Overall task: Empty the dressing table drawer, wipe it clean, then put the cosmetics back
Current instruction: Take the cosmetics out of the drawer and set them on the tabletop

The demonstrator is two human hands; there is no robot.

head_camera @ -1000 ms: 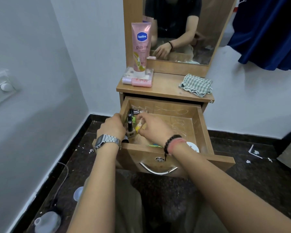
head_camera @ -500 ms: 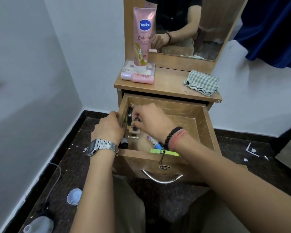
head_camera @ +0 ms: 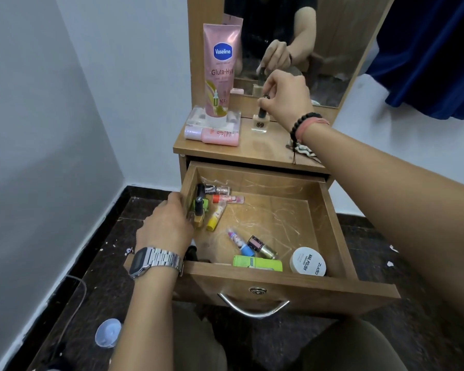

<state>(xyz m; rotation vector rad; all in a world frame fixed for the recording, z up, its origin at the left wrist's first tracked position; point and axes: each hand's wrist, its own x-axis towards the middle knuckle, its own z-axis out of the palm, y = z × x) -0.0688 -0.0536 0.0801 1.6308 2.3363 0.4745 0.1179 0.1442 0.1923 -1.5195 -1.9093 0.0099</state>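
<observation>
The dressing table (head_camera: 252,153) has its drawer (head_camera: 279,287) pulled out, and most of the little cosmetics are lying in it. A tall pink tube (head_camera: 221,70) stands on the table top. It says "Vaseline" and "Gluta-Hya". A pink bottle (head_camera: 214,135) lies on its side in front of it.

The right hand (head_camera: 287,97) is up on the table top. Its fingers pinch the dark cap of a small bottle (head_camera: 259,121), which stands upright on the wood.

The left hand (head_camera: 166,226) is down at the left wall of the drawer. Its fingers curl around a yellow-brown bottle (head_camera: 198,214) with a black cap. That bottle stands up straight, just to the right of the hand. A yellow tube (head_camera: 216,216) lies slanted right beside it. So the left hand is the nearer one for the things left in that corner.

At the front lie a green tube (head_camera: 257,263), a gold lipstick (head_camera: 261,246) and a white round jar (head_camera: 308,261). The jar lid says "NAIL POLISH" and "zudio".
</observation>
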